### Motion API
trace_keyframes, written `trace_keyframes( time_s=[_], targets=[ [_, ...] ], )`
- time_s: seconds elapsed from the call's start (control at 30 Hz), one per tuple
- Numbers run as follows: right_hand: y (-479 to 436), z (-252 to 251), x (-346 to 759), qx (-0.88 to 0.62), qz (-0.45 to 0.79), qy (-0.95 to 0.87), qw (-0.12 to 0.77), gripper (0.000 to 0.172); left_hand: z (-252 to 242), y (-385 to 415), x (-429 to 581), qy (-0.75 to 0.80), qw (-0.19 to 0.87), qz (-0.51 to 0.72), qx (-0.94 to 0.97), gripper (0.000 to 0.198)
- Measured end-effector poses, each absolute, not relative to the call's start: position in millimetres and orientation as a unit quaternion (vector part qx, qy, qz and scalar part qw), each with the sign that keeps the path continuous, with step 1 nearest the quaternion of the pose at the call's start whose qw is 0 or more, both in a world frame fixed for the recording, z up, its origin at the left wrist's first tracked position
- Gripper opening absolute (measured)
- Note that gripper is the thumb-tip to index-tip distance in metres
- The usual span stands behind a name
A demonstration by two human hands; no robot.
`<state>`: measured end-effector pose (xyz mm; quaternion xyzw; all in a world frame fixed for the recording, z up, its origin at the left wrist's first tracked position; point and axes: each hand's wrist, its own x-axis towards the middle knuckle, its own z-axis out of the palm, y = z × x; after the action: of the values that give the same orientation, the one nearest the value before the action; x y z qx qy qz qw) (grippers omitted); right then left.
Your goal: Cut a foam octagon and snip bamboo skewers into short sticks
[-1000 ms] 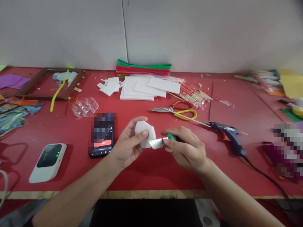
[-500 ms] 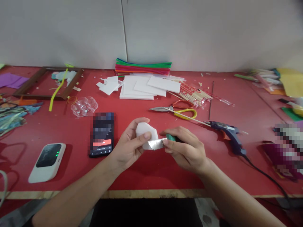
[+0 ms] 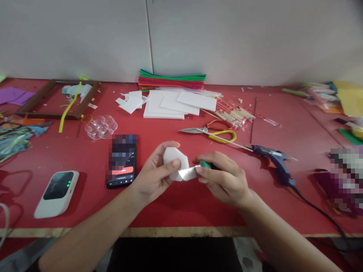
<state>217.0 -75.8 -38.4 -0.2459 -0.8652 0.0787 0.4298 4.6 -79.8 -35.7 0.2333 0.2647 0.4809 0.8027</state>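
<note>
Between thumb and fingers, my left hand (image 3: 155,173) pinches a white foam board piece (image 3: 173,155) with angled corners, held above the table. My right hand (image 3: 224,175) is closed round the green handle of a utility knife (image 3: 189,173). Its shiny blade lies against the lower right edge of the foam piece, just below my left thumb. Part of the knife's handle is hidden in my right palm. Beyond my hands lie scissors (image 3: 210,132) with red and yellow handles. A glue gun (image 3: 273,160) rests to the right of my right hand.
White foam sheets (image 3: 170,107) and colourful pipe cleaners (image 3: 171,80) lie at the back, beside wrapped wooden sticks (image 3: 235,113). On the left are a phone (image 3: 121,162), a white pocket device (image 3: 56,194), a clear plastic palette (image 3: 101,127) and a brown frame (image 3: 34,99). The glue gun's cord (image 3: 317,207) trails right.
The knife blade has shifted slightly down and right along the foam piece's lower edge. Both hands keep their hold and have hardly moved.
</note>
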Motion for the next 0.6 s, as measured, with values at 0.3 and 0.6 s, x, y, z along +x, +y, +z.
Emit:
trace_keyframes(
  time_s=[0.3, 0.6],
  targets=[
    [-77.6, -36.3, 216.1, -0.262, 0.054, -0.862, 0.43, 0.03, -39.1, -84.4, 11.0, 0.253, 0.814, 0.465, 0.24, 0.036],
    [-74.3, -35.7, 220.4, -0.258, 0.063, -0.861, 0.434, 0.031, -36.5, -80.4, 5.3, 0.24, 0.814, 0.462, 0.256, 0.034]
  ],
)
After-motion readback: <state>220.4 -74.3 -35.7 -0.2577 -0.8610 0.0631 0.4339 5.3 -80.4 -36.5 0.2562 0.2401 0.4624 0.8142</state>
